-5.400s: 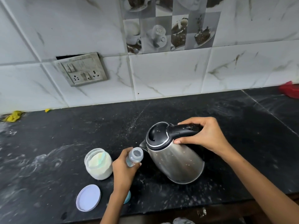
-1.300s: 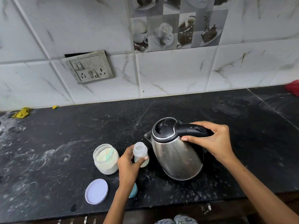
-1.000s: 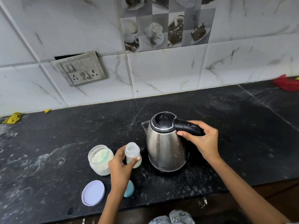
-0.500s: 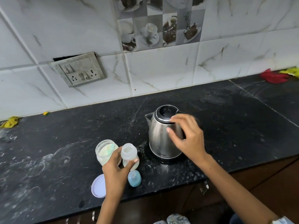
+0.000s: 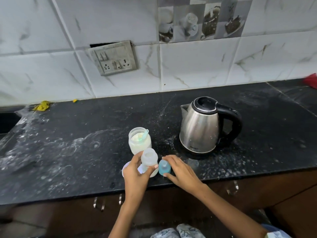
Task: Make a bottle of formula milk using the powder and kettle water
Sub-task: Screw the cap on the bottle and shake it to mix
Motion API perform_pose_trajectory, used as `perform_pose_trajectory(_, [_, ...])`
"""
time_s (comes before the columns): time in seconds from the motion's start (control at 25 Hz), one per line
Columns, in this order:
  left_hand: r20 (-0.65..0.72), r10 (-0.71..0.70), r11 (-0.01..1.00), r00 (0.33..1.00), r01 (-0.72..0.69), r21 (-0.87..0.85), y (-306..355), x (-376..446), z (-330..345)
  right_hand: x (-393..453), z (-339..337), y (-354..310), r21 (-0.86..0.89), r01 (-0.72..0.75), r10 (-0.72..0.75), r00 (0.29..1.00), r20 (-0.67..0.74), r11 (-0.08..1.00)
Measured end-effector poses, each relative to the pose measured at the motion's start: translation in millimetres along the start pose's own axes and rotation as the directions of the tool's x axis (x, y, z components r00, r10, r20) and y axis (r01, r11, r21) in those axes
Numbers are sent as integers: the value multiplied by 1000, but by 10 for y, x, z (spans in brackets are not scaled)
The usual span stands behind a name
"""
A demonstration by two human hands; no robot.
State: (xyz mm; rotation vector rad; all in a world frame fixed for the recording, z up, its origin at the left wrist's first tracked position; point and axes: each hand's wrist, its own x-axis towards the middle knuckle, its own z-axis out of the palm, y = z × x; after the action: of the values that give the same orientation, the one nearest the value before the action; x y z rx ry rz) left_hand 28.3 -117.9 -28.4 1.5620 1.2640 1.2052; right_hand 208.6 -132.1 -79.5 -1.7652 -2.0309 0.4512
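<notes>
My left hand point(image 5: 136, 174) grips a small clear baby bottle point(image 5: 149, 158) that stands open-topped near the counter's front edge, whitish liquid in its lower part. Right beside it sits the blue bottle cap with teat point(image 5: 164, 167); my right hand point(image 5: 181, 172) has its fingers and thumb around the cap, touching it. Behind the bottle stands an open glass jar of white powder point(image 5: 139, 142) with a pale green scoop in it. The steel kettle point(image 5: 201, 128) with black lid and handle stands upright at the right, free of both hands.
The jar's pale lid point(image 5: 126, 167) lies flat behind my left hand, mostly hidden. The black counter point(image 5: 77, 152) is dusted with powder. A wall socket plate point(image 5: 114, 58) hangs above; a sink edge point(image 5: 8, 121) is at far left, a yellow scrap point(image 5: 42, 105) and red cloth point(image 5: 311, 80) at the back.
My right hand set the kettle down upright, let go of its handle and moved left and down to the blue cap. My left hand kept holding the bottle.
</notes>
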Motion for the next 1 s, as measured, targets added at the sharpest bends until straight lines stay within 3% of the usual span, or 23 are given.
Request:
perform_pose_trajectory(0.16, [61, -21, 1000, 998, 22, -15, -157, 19, 122, -7, -110, 123, 189, -100, 122, 987, -106, 977])
perform_pose_trajectory(0.32, [133, -17, 1000, 991, 18, -9, -325, 104, 288, 27, -400, 44, 608, -70, 270, 931, -244, 791])
perform_pose_trajectory(0.44, [179, -6, 999, 984, 14, -43, -385, 134, 429, 90, -602, -98, 719, -29, 291, 925, -244, 695])
perform_pose_trajectory(0.6, [229, -15, 995, 973, 38, -93, -443, 162, 532, 147, -666, -162, 589, -15, 121, 982, -142, 808])
perform_pose_trajectory(0.84, [269, 12, 998, 963, 7, -69, -486, 219, 541, 226, -571, -194, 316, 19, -6, 999, -41, 949])
perform_pose_trajectory(1.0, [250, 21, 999, 968, -9, -46, -499, 212, 572, 260, -565, -189, 252, 81, -71, 996, -48, 964])
